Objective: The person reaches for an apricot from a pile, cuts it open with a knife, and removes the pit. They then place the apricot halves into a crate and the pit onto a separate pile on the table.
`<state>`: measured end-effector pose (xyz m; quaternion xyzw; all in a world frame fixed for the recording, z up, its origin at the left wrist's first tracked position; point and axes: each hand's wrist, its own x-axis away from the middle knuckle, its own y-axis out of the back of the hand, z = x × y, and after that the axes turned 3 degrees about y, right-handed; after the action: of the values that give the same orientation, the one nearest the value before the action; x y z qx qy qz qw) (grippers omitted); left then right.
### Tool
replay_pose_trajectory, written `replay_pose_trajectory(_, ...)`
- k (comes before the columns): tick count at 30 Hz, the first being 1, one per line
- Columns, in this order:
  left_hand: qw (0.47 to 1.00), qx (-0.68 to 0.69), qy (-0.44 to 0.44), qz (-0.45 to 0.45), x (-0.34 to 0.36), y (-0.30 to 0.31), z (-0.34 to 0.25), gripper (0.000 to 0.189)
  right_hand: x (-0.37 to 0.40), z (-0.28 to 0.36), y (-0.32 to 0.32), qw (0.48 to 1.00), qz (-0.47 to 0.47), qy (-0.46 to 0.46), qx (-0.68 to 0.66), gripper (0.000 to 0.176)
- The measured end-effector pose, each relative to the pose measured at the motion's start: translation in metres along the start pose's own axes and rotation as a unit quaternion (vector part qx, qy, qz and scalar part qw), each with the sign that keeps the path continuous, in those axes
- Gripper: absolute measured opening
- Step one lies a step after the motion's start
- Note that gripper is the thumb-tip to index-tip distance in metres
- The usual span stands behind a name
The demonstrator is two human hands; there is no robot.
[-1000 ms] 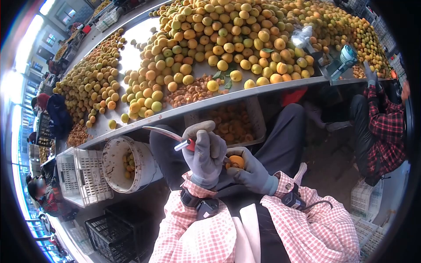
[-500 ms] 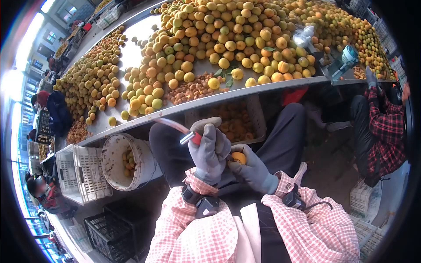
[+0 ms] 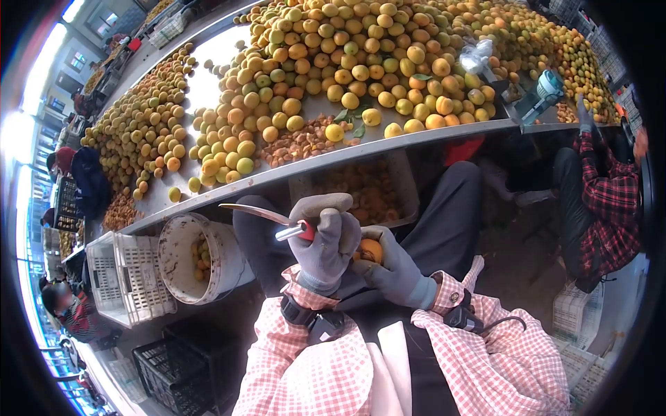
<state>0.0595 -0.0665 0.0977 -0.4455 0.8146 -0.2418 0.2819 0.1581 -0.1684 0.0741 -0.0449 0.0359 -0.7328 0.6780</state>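
My left hand [image 3: 322,239], in a grey glove, is closed around a curved knife [image 3: 258,211] whose thin blade points left. A red part and a short silvery metal end [image 3: 290,233] show beside its fingers. My right hand [image 3: 397,270], also gloved, is closed on an orange apricot [image 3: 370,250] between the two hands, right beside the left fingers. Both hands are above my lap. Below the table edge, behind my hands, sits a crate [image 3: 411,182] of apricot pieces.
A metal table [image 3: 277,171] bears heaps of apricots [image 3: 326,41] and a small pile of brown pits or pieces [image 3: 298,142]. A white bucket [image 3: 225,260] and white crate [image 3: 142,277] stand left. A teal-lidded bottle [image 3: 544,93] is on the right, near a person in red plaid [image 3: 610,201].
The knife has turned, so its blade shows more and points further left. My right hand has moved slightly left with the apricot, closer to my left hand.
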Motion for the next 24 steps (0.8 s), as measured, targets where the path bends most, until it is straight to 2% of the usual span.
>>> replay_pose_trajectory(4,0.999,-0.03,0.028,-0.013,0.003,-0.003,-0.002,0.021,0.005,-0.006,-0.006,0.998,-0.021,-0.044,-0.05,0.048)
replay_pose_trajectory(7,0.999,-0.028,0.023,-0.017,0.004,-0.003,0.004,0.02,0.007,-0.01,-0.008,0.999,-0.047,-0.007,-0.009,0.048)
replay_pose_trajectory(9,0.999,-0.025,0.034,-0.026,0.0,-0.004,0.003,0.02,0.006,-0.009,-0.008,0.989,-0.058,0.092,0.103,0.047)
replay_pose_trajectory(13,0.997,-0.011,0.058,-0.054,-0.001,0.003,0.009,0.021,0.003,-0.014,-0.005,0.974,-0.051,0.122,0.184,0.046)
replay_pose_trajectory(14,0.996,-0.006,0.066,-0.064,0.0,0.005,0.01,0.021,0.001,-0.012,-0.004,0.999,-0.049,-0.019,-0.009,0.045)
replay_pose_trajectory(15,0.996,-0.008,0.066,-0.066,0.001,0.005,0.01,0.021,0.0,-0.01,-0.004,0.965,-0.044,-0.16,-0.202,0.044)
replay_pose_trajectory(22,0.999,-0.038,-0.021,-0.006,-0.001,0.001,0.004,0.024,-0.001,-0.007,-0.002,0.98,-0.021,-0.101,-0.168,0.046)
replay_pose_trajectory(24,0.999,-0.029,-0.029,-0.002,-0.001,0.0,0.003,0.026,0.002,-0.009,-0.003,0.991,-0.022,-0.083,-0.1,0.047)
